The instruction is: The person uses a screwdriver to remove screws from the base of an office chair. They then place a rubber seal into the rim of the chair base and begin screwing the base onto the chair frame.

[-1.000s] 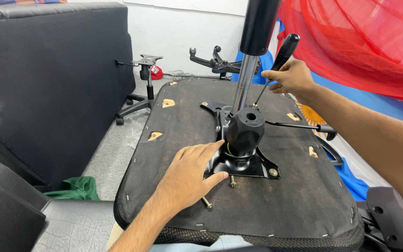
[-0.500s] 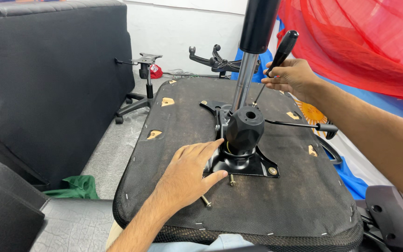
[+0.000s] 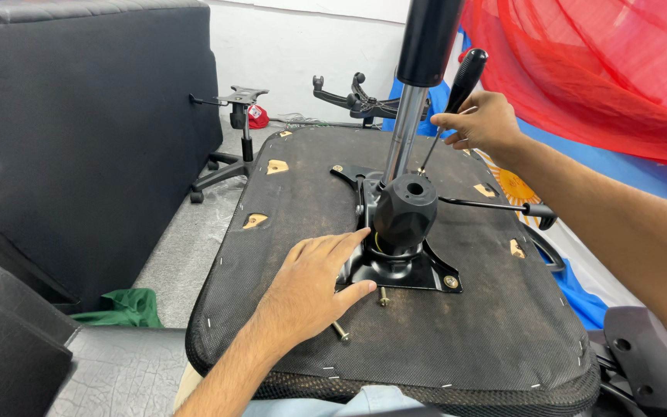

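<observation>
**Hands at the underside of an upturned office-chair seat**

Head view: upturned chair seat [image 3: 426, 340] lying flat, black fabric underside up, black metal mechanism plate [image 3: 403, 270] at its centre, chrome gas-lift column [image 3: 407, 131] rising from it, leaning slightly right toward the top of frame. Left hand [image 3: 314, 282] flat on the fabric, fingers spread and open, gripping nothing, fingertips touching the plate's near-left edge. Right hand [image 3: 480, 123] raised beyond the column, closed around a screwdriver [image 3: 453, 100], black handle up and to the right, thin shaft slanting down and left toward the plate's far side. Long axis of the tool steep, close to parallel with the column, tip hidden behind the black hub. Right hand nearer the far fixings; left hand nearer the two loose bolts [image 3: 360, 313] lying on the fabric just beside its thumb. Thin adjustment lever [image 3: 496, 205] jutting right from the hub. Further off: black sofa [image 3: 79, 131] at left, chair base [image 3: 233, 139] on the floor, red fabric [image 3: 604, 69] at upper right.
</observation>
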